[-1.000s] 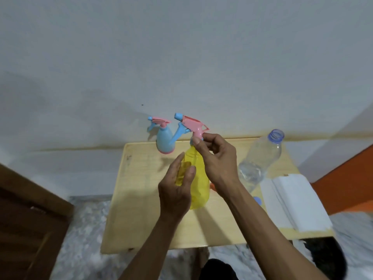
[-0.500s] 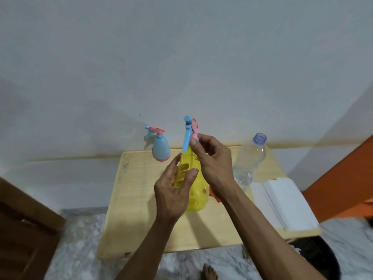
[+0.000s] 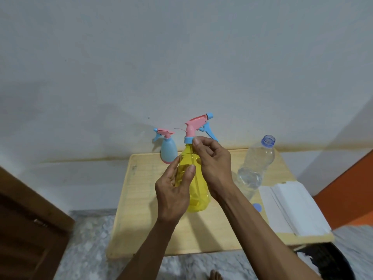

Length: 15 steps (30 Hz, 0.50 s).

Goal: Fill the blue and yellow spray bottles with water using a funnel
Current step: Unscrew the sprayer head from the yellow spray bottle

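Yellow spray bottle (image 3: 198, 186) held upright above the middle of the wooden table (image 3: 141, 219). Left hand (image 3: 173, 196) wrapped around the bottle's body, thumb and fingers curled on it. Right hand (image 3: 214, 164) up at the neck, fingertips pinching the blue collar (image 3: 188, 140) under the pink spray head (image 3: 196, 123), nozzle pointing right. Blue spray bottle (image 3: 168, 150) standing at the far edge, left of the yellow one, near the wall (image 3: 181, 57). Clear water bottle (image 3: 256, 162) with no cap on the right, a little water in it. Small blue cap (image 3: 257, 207) lying nearer. White folded paper (image 3: 292, 207) on the table's right side.
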### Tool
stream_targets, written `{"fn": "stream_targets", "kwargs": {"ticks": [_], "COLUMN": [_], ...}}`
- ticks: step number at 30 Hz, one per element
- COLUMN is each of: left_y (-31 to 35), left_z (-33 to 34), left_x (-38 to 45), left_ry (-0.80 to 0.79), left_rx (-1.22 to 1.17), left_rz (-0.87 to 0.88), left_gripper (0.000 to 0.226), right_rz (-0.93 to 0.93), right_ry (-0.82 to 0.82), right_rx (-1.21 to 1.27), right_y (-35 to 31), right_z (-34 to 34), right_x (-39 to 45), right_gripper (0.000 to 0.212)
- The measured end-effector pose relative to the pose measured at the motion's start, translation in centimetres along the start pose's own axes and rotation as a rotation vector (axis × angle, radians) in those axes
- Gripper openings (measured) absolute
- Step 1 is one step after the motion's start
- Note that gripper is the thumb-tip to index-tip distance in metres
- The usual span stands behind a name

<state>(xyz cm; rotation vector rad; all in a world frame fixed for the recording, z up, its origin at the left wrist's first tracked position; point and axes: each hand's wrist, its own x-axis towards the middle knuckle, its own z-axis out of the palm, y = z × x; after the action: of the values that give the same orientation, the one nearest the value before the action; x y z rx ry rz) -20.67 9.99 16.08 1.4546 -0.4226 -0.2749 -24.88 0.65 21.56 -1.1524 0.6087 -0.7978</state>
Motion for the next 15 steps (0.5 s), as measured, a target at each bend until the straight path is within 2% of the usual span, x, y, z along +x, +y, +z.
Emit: {"fn": "stream_targets", "kwargs": {"ticks": [11,15], "left_y": [0.1,-0.1], "left_z": [0.3,0.3], "left_x": [0.5,0.4], "left_ry": [0.014,0.019], "left_rx": [0.088,0.118], "left_rz": [0.026,0.030], "left_gripper": [0.068,0.069], "right_rz": [-0.047,-0.080], "right_ry": [-0.057,-0.086], "right_rx": [-0.124,-0.281], "right_y": [-0.6,-0.9], "right_z": [-0.4,-0.8], "right_x": [1.1,1.4], "right_gripper": [0.019,0.030]}}
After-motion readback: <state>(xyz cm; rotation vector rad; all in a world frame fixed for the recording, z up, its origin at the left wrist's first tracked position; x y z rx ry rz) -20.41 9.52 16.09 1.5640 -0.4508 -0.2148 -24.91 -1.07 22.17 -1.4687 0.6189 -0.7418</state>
